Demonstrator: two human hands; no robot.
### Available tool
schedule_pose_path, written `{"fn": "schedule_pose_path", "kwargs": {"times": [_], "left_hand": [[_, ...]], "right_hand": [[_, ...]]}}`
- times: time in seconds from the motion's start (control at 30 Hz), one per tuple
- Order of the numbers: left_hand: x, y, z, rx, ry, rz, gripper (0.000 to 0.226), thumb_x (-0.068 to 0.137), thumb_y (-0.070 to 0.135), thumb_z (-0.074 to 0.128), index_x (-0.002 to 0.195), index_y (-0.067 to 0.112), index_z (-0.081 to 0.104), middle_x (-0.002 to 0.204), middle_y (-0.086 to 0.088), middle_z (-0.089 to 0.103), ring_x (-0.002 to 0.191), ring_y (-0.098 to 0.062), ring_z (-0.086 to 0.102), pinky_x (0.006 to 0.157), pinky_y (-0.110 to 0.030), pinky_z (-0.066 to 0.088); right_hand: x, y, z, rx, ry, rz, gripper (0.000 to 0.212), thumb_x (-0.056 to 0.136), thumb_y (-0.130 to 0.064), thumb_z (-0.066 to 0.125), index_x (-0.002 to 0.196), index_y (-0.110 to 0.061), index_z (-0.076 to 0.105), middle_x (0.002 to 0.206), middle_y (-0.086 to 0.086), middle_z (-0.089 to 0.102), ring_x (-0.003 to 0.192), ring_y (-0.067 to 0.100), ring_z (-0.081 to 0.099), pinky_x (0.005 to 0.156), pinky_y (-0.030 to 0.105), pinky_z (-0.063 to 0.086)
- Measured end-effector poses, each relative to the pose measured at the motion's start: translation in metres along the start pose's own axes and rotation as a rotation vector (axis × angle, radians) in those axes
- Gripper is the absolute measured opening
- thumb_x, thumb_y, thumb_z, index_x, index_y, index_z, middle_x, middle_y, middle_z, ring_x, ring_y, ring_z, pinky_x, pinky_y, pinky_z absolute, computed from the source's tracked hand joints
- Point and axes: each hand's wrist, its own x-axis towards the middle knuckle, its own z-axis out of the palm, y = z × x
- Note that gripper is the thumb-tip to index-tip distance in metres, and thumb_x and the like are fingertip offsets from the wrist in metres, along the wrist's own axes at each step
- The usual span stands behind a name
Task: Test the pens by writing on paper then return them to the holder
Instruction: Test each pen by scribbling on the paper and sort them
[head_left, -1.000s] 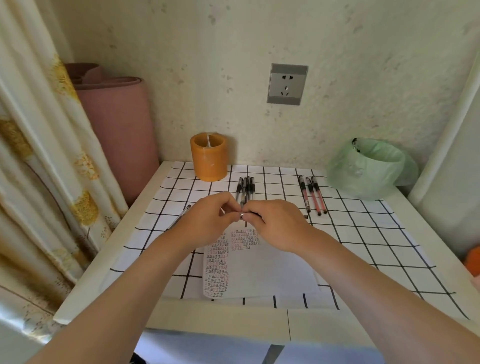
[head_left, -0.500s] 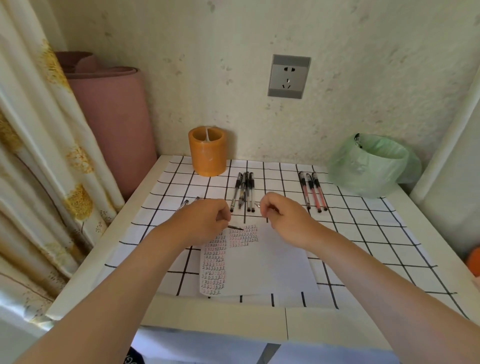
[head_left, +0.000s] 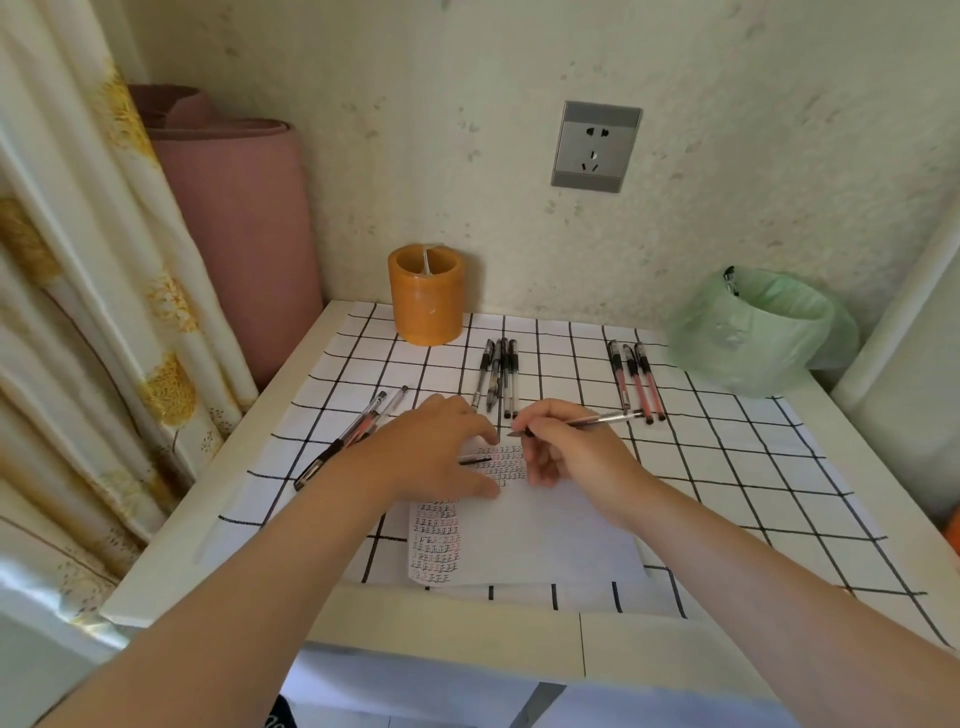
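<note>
We have a single wide-angle view, worn on the head, facing forward and down. It sits above and behind the left hand (head_left: 434, 454) and right hand (head_left: 579, 457), near enough that both forearms (head_left: 218, 613) enter from the bottom edge. The tabletop (head_left: 447, 631) spreads around the hands; the wall (head_left: 467, 156) rises beyond them.

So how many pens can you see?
10: four black pens mid-cloth, three red pens by the green bag, two pens beside the left hand, maybe more hidden, one pen in the right hand.
</note>
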Motion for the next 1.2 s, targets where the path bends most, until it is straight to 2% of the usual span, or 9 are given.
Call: {"fn": "schedule_pose_path", "kwargs": {"times": [0.07,0.17,0.27,0.37,0.5,0.57,0.8,0.97,1.2], "left_hand": [[0.000,0.001,0.003,-0.010,-0.044,0.016,0.075,0.070,0.067,0.073,0.136,0.045,0.047,0.124,0.015,0.039,0.117,-0.007,0.030,0.091,-0.031,0.036],[0.000,0.000,0.004,0.050,-0.075,0.017,0.081,0.068,0.069,0.074,0.140,0.047,0.045,0.128,0.014,0.036,0.120,-0.009,0.029,0.093,-0.032,0.035],[0.002,0.000,0.003,0.132,-0.080,0.010,0.081,0.067,0.069,0.074,0.139,0.047,0.045,0.127,0.011,0.038,0.120,-0.011,0.032,0.085,-0.031,0.033],[0.001,-0.001,0.003,0.115,-0.086,0.006,0.081,0.066,0.068,0.075,0.139,0.046,0.046,0.127,0.011,0.038,0.119,-0.012,0.032,0.083,-0.031,0.033],[-0.001,-0.001,0.001,0.103,-0.060,0.013,0.079,0.066,0.068,0.075,0.136,0.045,0.048,0.126,0.011,0.039,0.118,-0.013,0.033,0.089,-0.032,0.034],[0.000,0.000,0.002,0.082,-0.012,0.041,0.073,0.067,0.067,0.074,0.133,0.044,0.051,0.121,0.013,0.040,0.116,-0.012,0.034,0.088,-0.030,0.032],[0.002,0.005,0.007,-0.041,-0.030,0.070,0.060,0.072,0.058,0.076,0.126,0.045,0.054,0.108,0.014,0.042,0.107,-0.009,0.035,0.080,-0.029,0.036],[0.002,0.006,0.008,-0.027,-0.048,0.053,0.061,0.073,0.058,0.075,0.127,0.046,0.051,0.109,0.013,0.040,0.110,-0.011,0.035,0.086,-0.032,0.039],[0.003,0.006,0.008,-0.026,-0.054,0.050,0.063,0.072,0.058,0.076,0.128,0.044,0.051,0.112,0.012,0.040,0.113,-0.012,0.034,0.089,-0.034,0.042]], "right_hand": [[0.000,0.002,-0.001,0.028,0.008,0.011,0.026,0.093,-0.001,0.047,0.087,-0.017,0.068,0.068,0.011,0.062,0.055,0.027,0.060,0.048,0.028,0.037],[0.002,0.005,-0.003,-0.037,0.009,0.006,0.027,0.085,0.006,0.053,0.080,-0.016,0.068,0.066,0.014,0.065,0.054,0.024,0.062,0.043,0.026,0.036],[0.003,0.006,-0.001,-0.158,0.005,-0.018,0.025,0.078,0.003,0.059,0.072,-0.020,0.066,0.060,0.015,0.065,0.051,0.019,0.059,0.045,0.022,0.040],[0.001,0.009,0.003,-0.256,-0.048,-0.046,0.011,0.075,-0.005,0.063,0.069,-0.014,0.063,0.058,0.012,0.066,0.046,0.020,0.057,0.047,0.027,0.043],[-0.001,0.016,0.006,-0.390,-0.063,-0.093,0.020,0.077,-0.002,0.068,0.067,-0.017,0.059,0.058,-0.004,0.060,0.048,0.010,0.050,0.046,0.026,0.040],[0.000,0.016,0.006,-0.430,-0.067,-0.115,0.020,0.075,-0.002,0.069,0.066,-0.016,0.058,0.061,-0.005,0.059,0.051,0.008,0.048,0.047,0.026,0.039],[0.000,0.019,0.004,-0.408,-0.083,-0.167,0.025,0.075,-0.002,0.068,0.063,-0.019,0.054,0.058,-0.010,0.053,0.050,0.003,0.043,0.046,0.022,0.033],[0.000,0.019,0.004,-0.418,-0.084,-0.173,0.031,0.075,0.001,0.069,0.061,-0.023,0.054,0.058,-0.012,0.053,0.050,0.002,0.043,0.047,0.021,0.035],[-0.001,0.016,0.006,-0.501,-0.116,-0.177,0.029,0.074,-0.006,0.070,0.063,-0.029,0.057,0.059,-0.015,0.057,0.052,0.003,0.046,0.047,0.023,0.037]]}}
